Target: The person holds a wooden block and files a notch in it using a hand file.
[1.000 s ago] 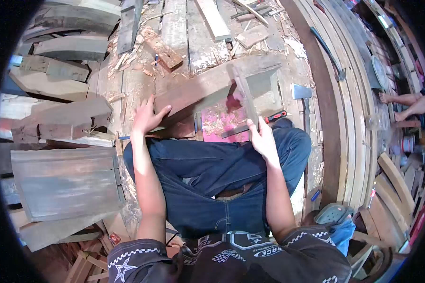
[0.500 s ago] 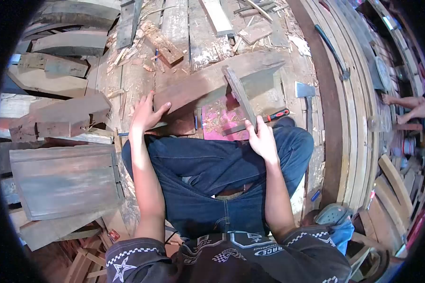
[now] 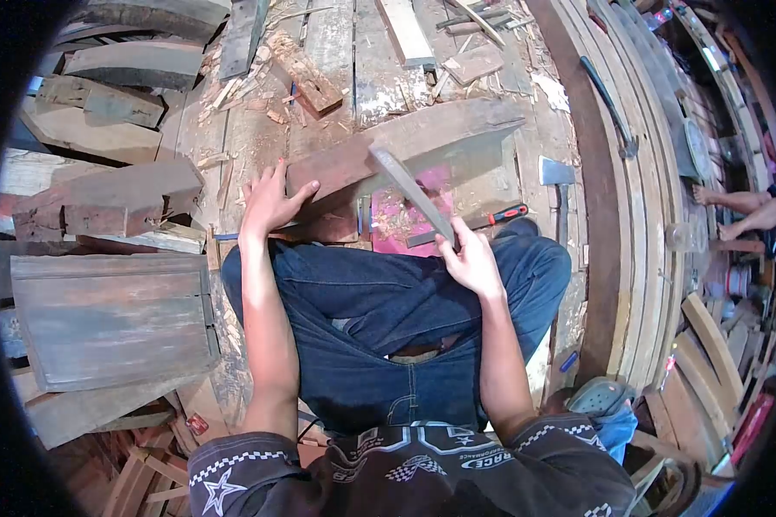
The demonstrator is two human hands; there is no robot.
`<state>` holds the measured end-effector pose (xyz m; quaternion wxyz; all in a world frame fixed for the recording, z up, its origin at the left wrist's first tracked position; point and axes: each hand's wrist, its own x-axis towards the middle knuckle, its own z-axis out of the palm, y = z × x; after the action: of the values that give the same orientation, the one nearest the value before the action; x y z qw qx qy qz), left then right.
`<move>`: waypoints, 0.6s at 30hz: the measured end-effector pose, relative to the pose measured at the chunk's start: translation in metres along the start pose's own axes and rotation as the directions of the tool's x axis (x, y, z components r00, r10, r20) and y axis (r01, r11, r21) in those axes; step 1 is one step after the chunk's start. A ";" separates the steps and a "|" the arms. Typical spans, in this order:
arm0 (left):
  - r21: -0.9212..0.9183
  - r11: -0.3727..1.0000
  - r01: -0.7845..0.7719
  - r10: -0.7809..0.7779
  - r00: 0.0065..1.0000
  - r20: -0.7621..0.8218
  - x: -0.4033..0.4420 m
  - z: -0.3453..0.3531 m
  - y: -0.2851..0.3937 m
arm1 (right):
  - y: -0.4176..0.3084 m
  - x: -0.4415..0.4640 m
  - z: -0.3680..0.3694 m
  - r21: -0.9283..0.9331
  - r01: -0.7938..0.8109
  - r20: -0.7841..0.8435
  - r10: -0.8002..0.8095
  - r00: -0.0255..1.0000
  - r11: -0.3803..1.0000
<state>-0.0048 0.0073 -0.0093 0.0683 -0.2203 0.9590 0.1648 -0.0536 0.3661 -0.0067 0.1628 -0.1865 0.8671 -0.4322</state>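
A long curved wooden beam [image 3: 405, 142] lies across in front of my crossed legs. My left hand [image 3: 274, 200] rests against its left end, thumb apart from the fingers. Pinched at its lower end, a flat grey bar [image 3: 409, 191] slants up and left from my right hand [image 3: 470, 258], its far tip over the beam. Behind the bar, a tool with a red and black handle [image 3: 507, 214] lies by my right knee. Wood shavings cover a pink sheet [image 3: 388, 228] between the beam and my legs.
An axe [image 3: 558, 172] lies to the right, near long stacked planks [image 3: 638, 258] that carry a dark-handled tool [image 3: 608, 103]. Timber blocks [image 3: 112, 198] and a grey panel [image 3: 112, 319] fill the left. Another person's bare legs [image 3: 741, 202] show far right.
The grey bar in my right hand has swung left and now slants more. My right hand has shifted slightly left. My left hand stays at the beam's end.
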 end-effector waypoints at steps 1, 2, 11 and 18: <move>-0.004 1.000 0.001 -0.001 1.000 0.010 0.000 -0.002 0.001 | 0.002 0.001 0.000 -0.031 0.022 0.005 -0.022 1.000 0.999; -0.007 1.000 0.002 -0.002 1.000 0.020 -0.001 -0.003 0.002 | 0.004 0.003 0.000 -0.061 0.044 0.010 -0.044 0.999 0.997; -0.040 0.999 -0.036 0.036 0.999 -0.006 0.000 -0.002 0.001 | 0.025 0.007 0.001 -0.077 -0.127 -0.344 0.093 0.934 0.989; 0.017 1.000 -0.025 0.025 1.000 -0.015 0.000 -0.001 0.000 | 0.001 0.003 0.007 0.013 0.229 -0.077 -0.228 0.971 0.973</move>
<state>-0.0047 0.0072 -0.0087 0.0610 -0.2090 0.9634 0.1562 -0.0535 0.3600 -0.0120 0.0815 -0.2670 0.8406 -0.4641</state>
